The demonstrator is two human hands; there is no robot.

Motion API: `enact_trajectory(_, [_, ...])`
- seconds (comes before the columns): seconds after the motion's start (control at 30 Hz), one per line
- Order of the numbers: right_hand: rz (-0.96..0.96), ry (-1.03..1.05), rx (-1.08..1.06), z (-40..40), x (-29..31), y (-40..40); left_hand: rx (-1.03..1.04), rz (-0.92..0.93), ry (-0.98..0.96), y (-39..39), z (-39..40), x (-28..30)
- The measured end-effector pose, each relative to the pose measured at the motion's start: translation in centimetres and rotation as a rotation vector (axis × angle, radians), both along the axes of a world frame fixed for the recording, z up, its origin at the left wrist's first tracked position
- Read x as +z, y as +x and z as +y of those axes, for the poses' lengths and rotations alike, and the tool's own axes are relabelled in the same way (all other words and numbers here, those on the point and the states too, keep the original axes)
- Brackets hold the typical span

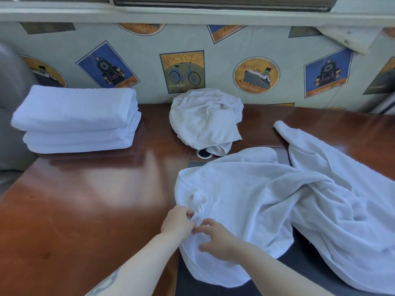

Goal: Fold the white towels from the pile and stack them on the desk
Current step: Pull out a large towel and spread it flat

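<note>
A large white towel (277,195) lies rumpled across the right half of the brown desk (85,199), hanging over the front edge. My left hand (177,221) pinches a bunched edge of this towel near its left side. Just to the right of it, my right hand (215,238) rests on the same towel with its fingers curled at the cloth. Three folded white towels form a stack (77,120) at the desk's back left. A crumpled off-white cloth (205,118) sits in a heap at the back centre.
A wall with vintage poster prints (182,71) runs behind the desk. A round cable hole (203,153) shows in the desk just in front of the crumpled cloth. A grey chair back (12,82) stands at the far left.
</note>
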State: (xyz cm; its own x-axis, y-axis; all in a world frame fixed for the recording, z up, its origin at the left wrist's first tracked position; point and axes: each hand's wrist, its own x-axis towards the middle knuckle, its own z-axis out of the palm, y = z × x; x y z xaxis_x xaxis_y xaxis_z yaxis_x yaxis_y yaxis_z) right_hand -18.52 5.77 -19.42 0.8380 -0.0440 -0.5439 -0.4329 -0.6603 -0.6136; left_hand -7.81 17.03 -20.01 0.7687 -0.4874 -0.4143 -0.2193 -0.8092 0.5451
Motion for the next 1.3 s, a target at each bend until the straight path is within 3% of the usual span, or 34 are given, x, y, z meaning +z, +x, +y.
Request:
enact_trajectory(0.2, [-0.019,-0.005,-0.017,0.1,-0.1,-0.1,-0.018,0.016,0.002,0.1,-0.1,-0.2])
enact_trajectory(0.37, [-0.031,0.015,-0.045,0.2,-0.3,-0.2,0.033,0.196,-0.037,-0.1,-0.8,-0.3])
enact_trajectory(0.47, [-0.063,0.002,-0.068,0.4,-0.5,-0.4,0.087,0.119,-0.092,0.0,-1.3,-0.1])
enact_trajectory(0.57, [-0.152,0.007,-0.185,0.8,-0.6,-0.9,0.133,0.062,-0.215,0.3,-1.2,-0.1])
enact_trajectory(0.67, [-0.285,-0.011,-0.437,1.1,-0.6,-1.2,0.259,0.103,-0.372,0.9,-0.7,0.3])
enact_trajectory(0.77, [-0.357,-0.076,-0.482,1.5,-0.6,-1.0,0.363,0.071,-0.428,2.1,0.1,1.0])
enact_trajectory(0.9, [-0.347,-0.097,-0.303,2.9,-0.4,-0.1,0.486,-0.032,-0.450,3.7,1.6,1.5])
enact_trajectory(1.13, [-0.269,-0.304,0.185,7.1,-0.9,1.7,0.609,-0.094,-0.244,6.3,7.4,0.1])
enact_trajectory(1.3, [-0.190,-0.297,0.526,11.7,-1.5,3.4,1.104,0.021,-0.275,7.7,13.5,-1.1])
